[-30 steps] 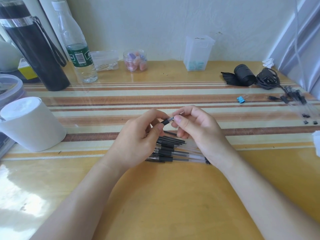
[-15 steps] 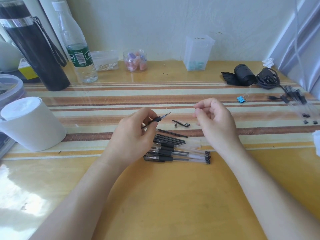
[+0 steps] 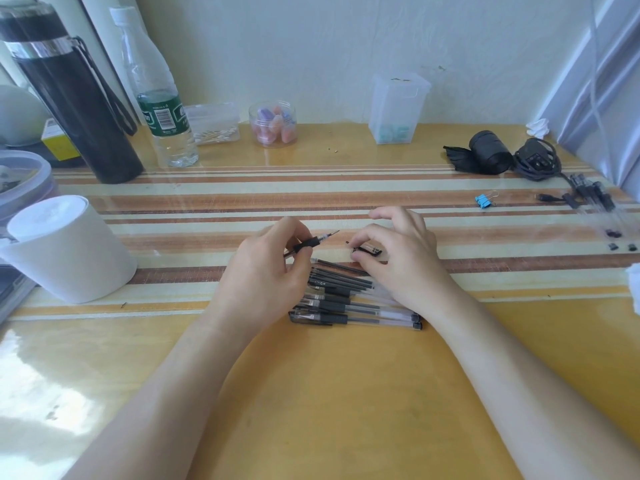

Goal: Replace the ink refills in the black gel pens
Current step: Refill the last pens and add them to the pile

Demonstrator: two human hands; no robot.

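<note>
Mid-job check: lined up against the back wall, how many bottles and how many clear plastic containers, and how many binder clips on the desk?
Bottles: 2, tall black flask, clear plastic water bottle
Clear plastic containers: 3, flat swab box, round jar, tall square tub
Blue binder clips: 1
Total: 6

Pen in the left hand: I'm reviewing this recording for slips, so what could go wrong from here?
1. The pen that the left hand pinches points its bare tip toward the right hand; it could mark the fingers.
2. The small black cap at the right hand's fingertips could slip into the pile of gel pens beside it and be hard to find.
</note>
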